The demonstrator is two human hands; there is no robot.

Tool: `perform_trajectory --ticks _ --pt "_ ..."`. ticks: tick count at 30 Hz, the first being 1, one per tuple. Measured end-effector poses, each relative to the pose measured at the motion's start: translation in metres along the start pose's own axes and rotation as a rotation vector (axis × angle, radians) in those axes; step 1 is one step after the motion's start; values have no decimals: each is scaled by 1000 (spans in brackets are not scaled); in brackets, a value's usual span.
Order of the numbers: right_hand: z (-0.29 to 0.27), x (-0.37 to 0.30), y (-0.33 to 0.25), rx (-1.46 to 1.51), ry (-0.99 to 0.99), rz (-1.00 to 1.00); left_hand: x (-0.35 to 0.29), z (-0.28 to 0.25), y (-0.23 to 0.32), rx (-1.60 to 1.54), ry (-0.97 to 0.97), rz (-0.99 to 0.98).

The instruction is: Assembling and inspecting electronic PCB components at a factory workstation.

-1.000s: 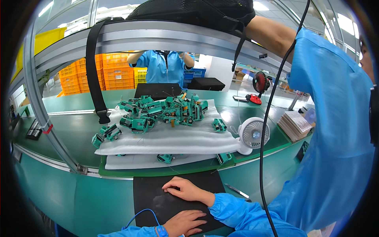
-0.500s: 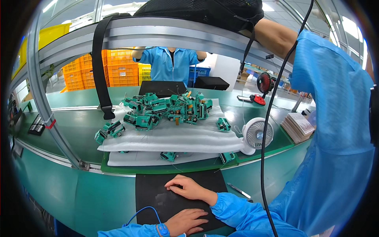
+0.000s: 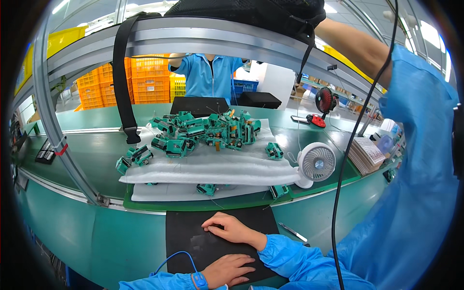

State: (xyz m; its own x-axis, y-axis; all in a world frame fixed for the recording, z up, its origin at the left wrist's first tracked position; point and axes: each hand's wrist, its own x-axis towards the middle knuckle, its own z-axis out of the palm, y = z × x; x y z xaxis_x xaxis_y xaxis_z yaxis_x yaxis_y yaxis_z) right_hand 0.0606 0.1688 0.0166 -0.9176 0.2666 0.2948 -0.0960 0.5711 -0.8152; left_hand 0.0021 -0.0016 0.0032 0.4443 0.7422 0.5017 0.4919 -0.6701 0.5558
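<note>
Black mat point(image 3: 193, 241) on the table point(image 3: 121, 232) carries both hands: the left hand point(image 3: 231, 269) lies open and flat at 6 o'clock, the right hand point(image 3: 232, 228) curls loosely, empty, just above. Reaching well means going straight to the green parts point(image 3: 203, 133) at 12 o'clock. Since earlier, the hands have stayed put; the view shifted slightly.

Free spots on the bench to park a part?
Bare green belt left of the foam sheet; black mat left of both hands. Crowded: the pile of green parts on the foam and the white fan at its right end.
</note>
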Motion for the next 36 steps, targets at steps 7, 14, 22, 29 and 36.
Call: perform_trajectory --ticks 7,14,22,29,36 --pt "-1 -1 1 -16 -25 8 -1 -1 0 -4 0 1" --pt "-2 0 -1 -11 -29 21 -3 1 -3 -18 -126 -76" --pt "-2 -1 1 -23 -16 14 -4 3 -5 -26 -114 -78" --pt "0 1 -1 -20 -12 -10 -6 6 -8 3 -151 -84" --pt "-2 1 -3 -22 -3 1 -4 4 -6 4 -169 -83"
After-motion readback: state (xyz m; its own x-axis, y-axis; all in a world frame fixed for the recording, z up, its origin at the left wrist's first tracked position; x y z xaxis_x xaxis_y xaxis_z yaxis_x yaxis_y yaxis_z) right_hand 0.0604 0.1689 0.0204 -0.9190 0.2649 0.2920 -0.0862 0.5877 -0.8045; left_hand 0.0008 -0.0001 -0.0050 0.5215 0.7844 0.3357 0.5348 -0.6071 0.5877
